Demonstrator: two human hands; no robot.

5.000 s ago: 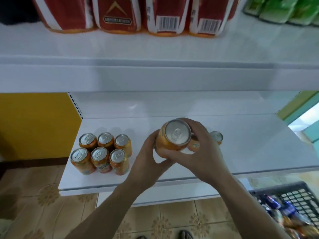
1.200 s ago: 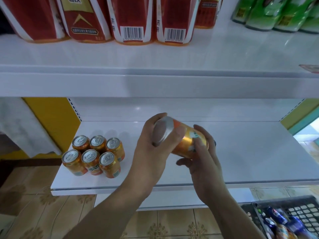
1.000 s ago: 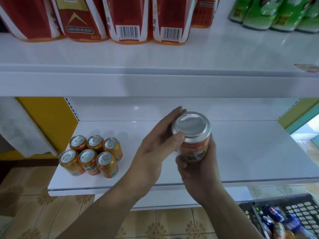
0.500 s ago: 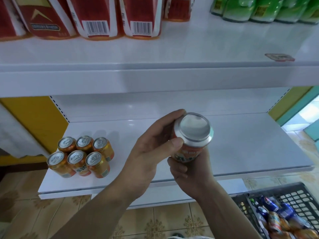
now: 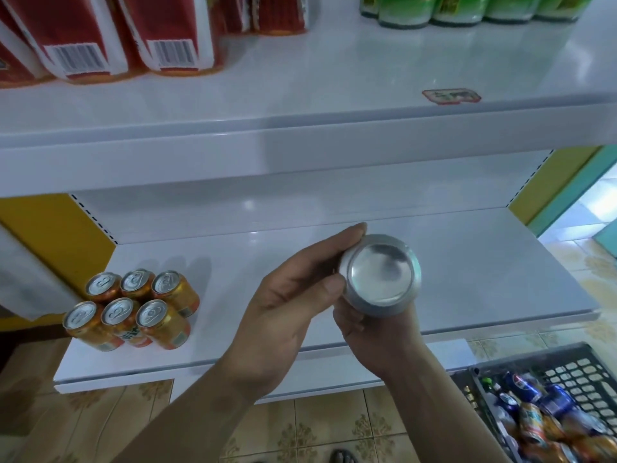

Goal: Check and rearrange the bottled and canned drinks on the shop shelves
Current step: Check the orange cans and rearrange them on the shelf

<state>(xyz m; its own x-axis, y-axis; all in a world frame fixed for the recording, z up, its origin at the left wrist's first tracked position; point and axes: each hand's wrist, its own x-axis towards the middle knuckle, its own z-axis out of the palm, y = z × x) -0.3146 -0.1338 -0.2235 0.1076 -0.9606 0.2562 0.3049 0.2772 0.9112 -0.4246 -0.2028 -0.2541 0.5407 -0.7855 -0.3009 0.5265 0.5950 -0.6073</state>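
Left hand (image 5: pixel 283 315) and right hand (image 5: pixel 377 332) gripped a can (image 5: pixel 382 274), dished metal base facing viewer; six orange cans (image 5: pixel 130 309) clustered leftward on glossy white shelf (image 5: pixel 467 279).

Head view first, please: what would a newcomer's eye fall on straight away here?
The can, held up mid-frame by the left hand and right hand, its plain silver end facing the camera. Next, six orange cans clustered at the left of the lower shelf, and a black basket of mixed cans at bottom right.
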